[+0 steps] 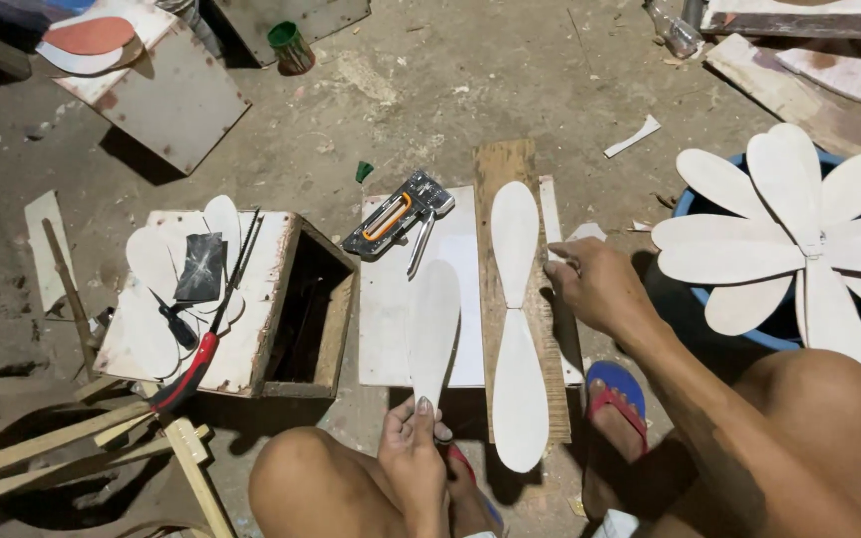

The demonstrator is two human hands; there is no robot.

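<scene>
My left hand point(413, 446) grips the narrow end of a pale petal-shaped cutout point(434, 324), held flat above a white sheet point(391, 319) on the ground. My right hand point(595, 284) rests on the right edge of a wooden plank point(510, 159), its fingers by the sheet's border. On the plank lie two petal cutouts point(516, 329) end to end, tips meeting at the middle. A staple gun point(398, 214) with an orange handle lies at the sheet's top left.
A wooden box point(286, 299) at left carries petal cutouts, a dark sheet, a hacksaw with a red handle point(191, 364) and a small knife. A finished petal flower point(799, 224) lies on a blue tub point(749, 324) at right. Wooden sticks point(72, 448), a green cup point(291, 47).
</scene>
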